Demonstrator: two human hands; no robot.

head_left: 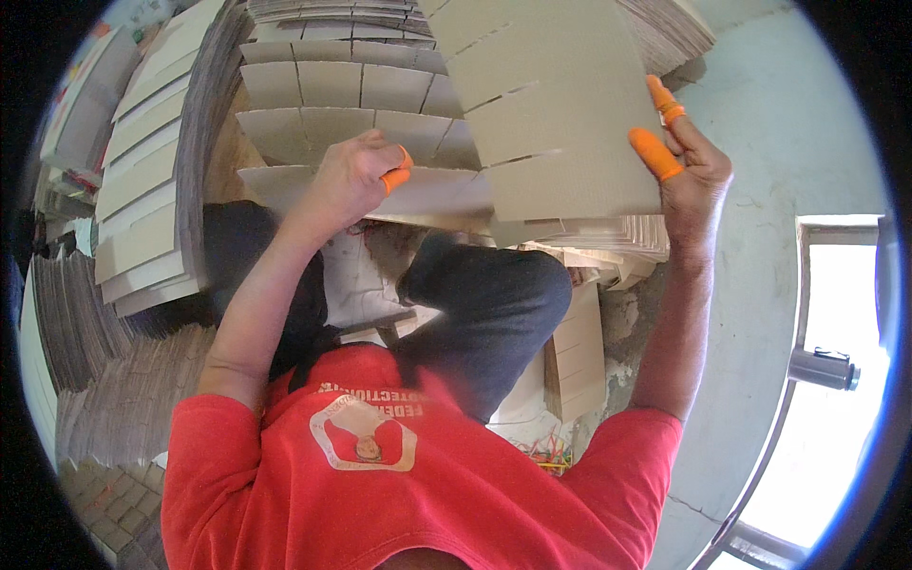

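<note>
A broad greyish-tan cardboard sheet (560, 104) with a row of slots along its left part is held up at the upper middle. My right hand (692, 176) grips it by the right edge, with orange finger covers on thumb and forefinger. Several slotted cardboard strips (356, 87) stand on edge in rows, left of that sheet. My left hand (359, 180), wearing orange covers on its fingertips, is closed in front of the nearest strip (432, 193). Whatever its curled fingers may hold is hidden.
Tall stacks of slotted cardboard (157, 157) rise at the left, with more piled cardboard (123, 394) below them. Another stack (670, 33) lies at the top right. A pale wall (760, 285) and a bright window (841, 304) bound the right side. My bent knees (503, 294) are under the work.
</note>
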